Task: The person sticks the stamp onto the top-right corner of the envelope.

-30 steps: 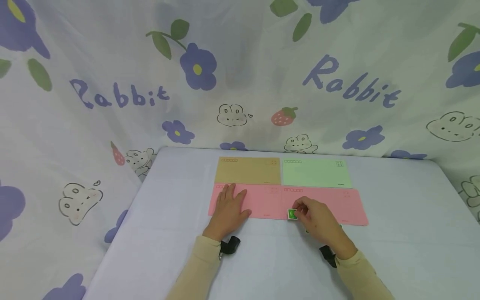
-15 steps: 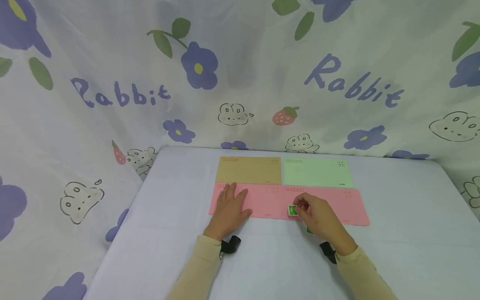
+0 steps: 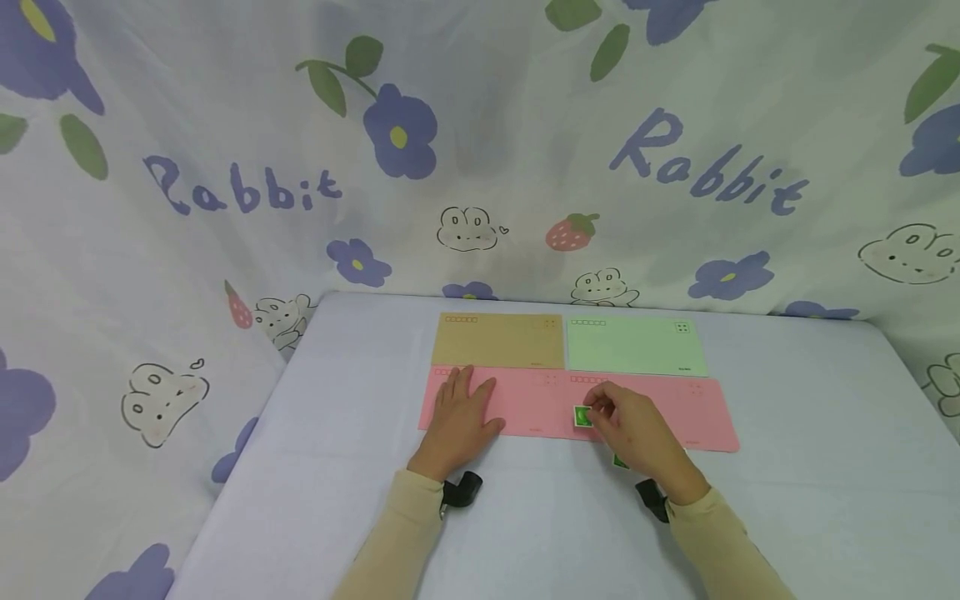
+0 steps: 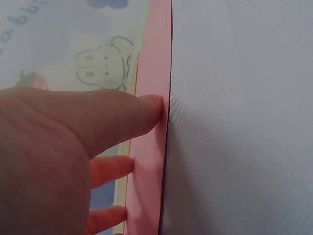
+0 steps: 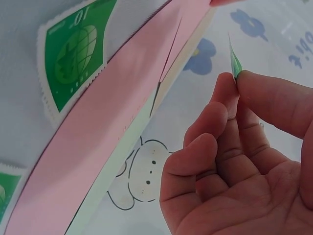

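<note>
A small green stamp with a white border [image 3: 581, 416] is pinched between the thumb and forefinger of my right hand [image 3: 636, 433]. It appears above the right pink envelope [image 3: 675, 412]; in the right wrist view the stamp [image 5: 236, 67] stands nearly edge-on. My left hand [image 3: 455, 425] rests with spread fingers on the left pink envelope [image 3: 525, 408], thumb near its front edge. Below my right hand a second green stamp [image 3: 619, 460] lies partly hidden. The right wrist view shows this loose stamp [image 5: 76, 54] and part of another stamp [image 5: 7, 191] by the pink envelope's edge.
Behind the pink envelopes lie a tan envelope [image 3: 495, 342] on the left and a light green envelope [image 3: 633, 348] on the right. A white cloth covers the table [image 3: 817, 450]. A patterned curtain [image 3: 495, 150] hangs along the back and left.
My right hand has shifted slightly away from me with the pinched stamp, uncovering more of the loose stamp below it. The left hand has stayed in place on the envelope.
</note>
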